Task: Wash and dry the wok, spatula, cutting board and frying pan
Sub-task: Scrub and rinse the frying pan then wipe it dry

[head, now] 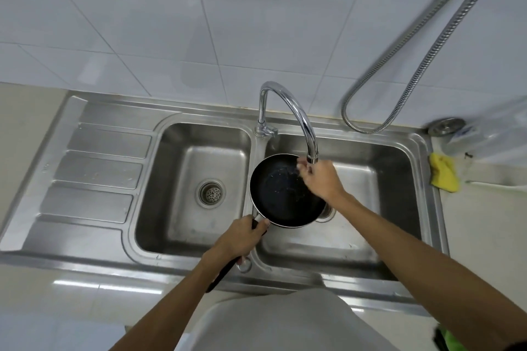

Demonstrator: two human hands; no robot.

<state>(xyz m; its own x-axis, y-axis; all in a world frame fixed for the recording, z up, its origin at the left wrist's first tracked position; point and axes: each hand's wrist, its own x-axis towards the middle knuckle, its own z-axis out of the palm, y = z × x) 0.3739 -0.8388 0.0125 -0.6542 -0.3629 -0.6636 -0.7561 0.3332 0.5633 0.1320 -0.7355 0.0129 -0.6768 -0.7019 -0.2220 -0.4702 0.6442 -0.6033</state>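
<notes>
Gripping its handle, the left hand held the frying pan under the tap, above the sink. The right hand, fingers bent, was at the tap's end, its grasp impossible to tell. Washing looked unfinished, drying not begun.

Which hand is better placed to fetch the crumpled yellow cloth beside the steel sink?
Right. The crumpled yellow cloth lies on the pale counter to the right of the steel sink, nearer the right hand. The left hand grips the handle of the round black frying pan.
</notes>
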